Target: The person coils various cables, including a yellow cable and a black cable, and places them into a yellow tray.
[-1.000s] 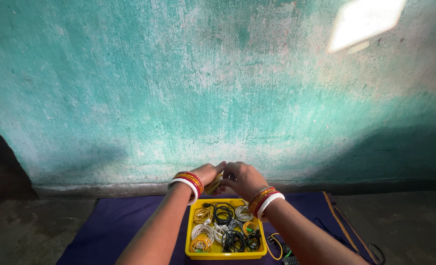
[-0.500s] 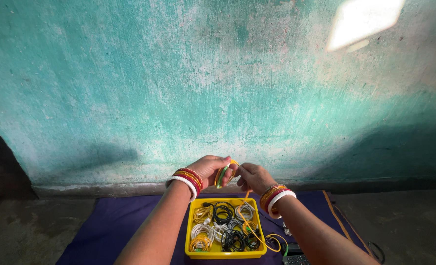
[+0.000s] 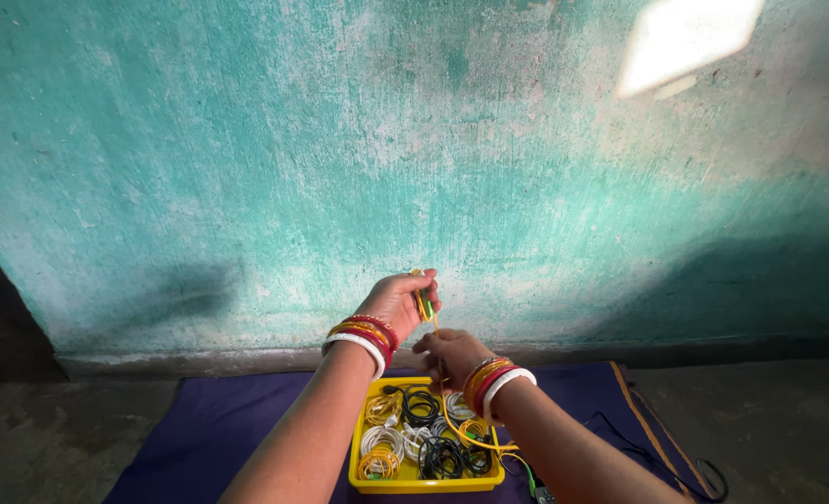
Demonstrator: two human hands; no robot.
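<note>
1. Head view: the left hand (image 3: 398,301) is raised in front of the teal wall (image 3: 340,159), its fingers (image 3: 423,280) closed on a small coil of yellow cable (image 3: 423,304) with a green bit on it.
2. The right hand (image 3: 449,355) sits lower, just below the left and above the far edge of the tray; its fingers are curled around the loose yellow strand (image 3: 452,415) that runs down from the coil.
3. That strand drops over the tray and trails to its near right corner, where it curves off onto the cloth.
4. The yellow tray (image 3: 356,462), square and shallow, lies on a dark purple cloth (image 3: 218,429) spread on the floor at the foot of the wall.
5. It holds small wound coils (image 3: 424,439): black ones at the middle and near side, white ones on the left and centre, yellow ones at the left edge and far corner.
6. Both wrists carry stacked bangles (image 3: 363,338) in red, gold and white.
7. The near edge of the tray and both forearms are cut off by the bottom of the picture.
8. A dark object at the bottom edge, right of the tray, is too cut off to identify, and the coil ends are too small to make out.
</note>
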